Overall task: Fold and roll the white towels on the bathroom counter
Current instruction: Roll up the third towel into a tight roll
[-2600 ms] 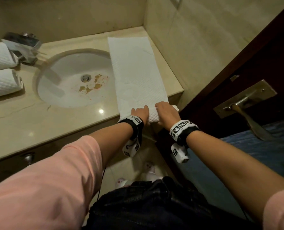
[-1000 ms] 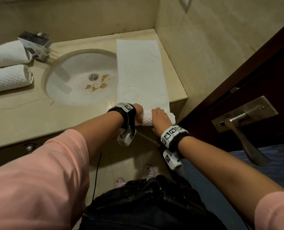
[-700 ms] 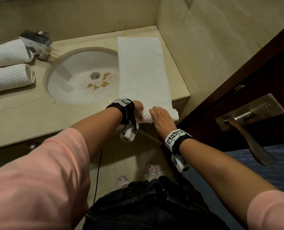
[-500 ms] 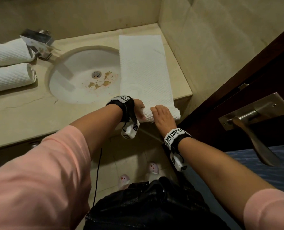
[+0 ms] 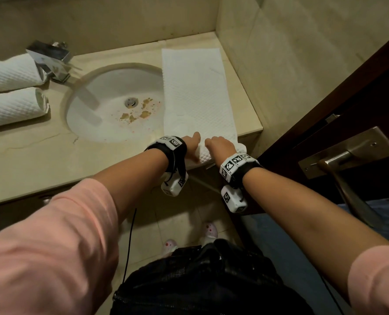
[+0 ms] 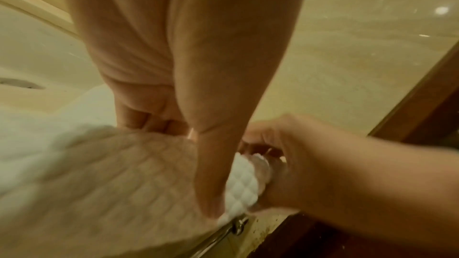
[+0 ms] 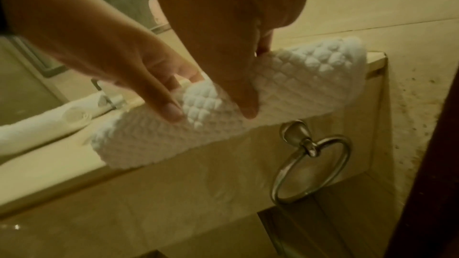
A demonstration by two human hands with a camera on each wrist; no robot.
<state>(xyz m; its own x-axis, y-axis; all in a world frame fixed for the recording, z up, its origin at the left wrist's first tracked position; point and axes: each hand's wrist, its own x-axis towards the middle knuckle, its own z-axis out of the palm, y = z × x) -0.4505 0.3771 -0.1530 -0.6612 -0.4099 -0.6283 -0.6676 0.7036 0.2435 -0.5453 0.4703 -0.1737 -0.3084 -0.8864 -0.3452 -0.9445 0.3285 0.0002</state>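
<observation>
A white quilted towel lies as a long folded strip on the counter, right of the sink, its left edge overlapping the basin rim. Its near end is wound into a short roll at the counter's front edge. My left hand and right hand sit side by side on that roll. In the right wrist view both thumbs press the front of the roll while the fingers curl over its top. The fingertips behind the roll are hidden.
Two finished towel rolls lie at the counter's left by the chrome faucet. The stained sink is in the middle. A tiled wall borders the right, with a dark door and metal handle. A towel ring hangs below the counter edge.
Both hands have kept turning the towel's near end away from me, so the roll is a little thicker. The flat strip and the two finished rolls have not moved.
</observation>
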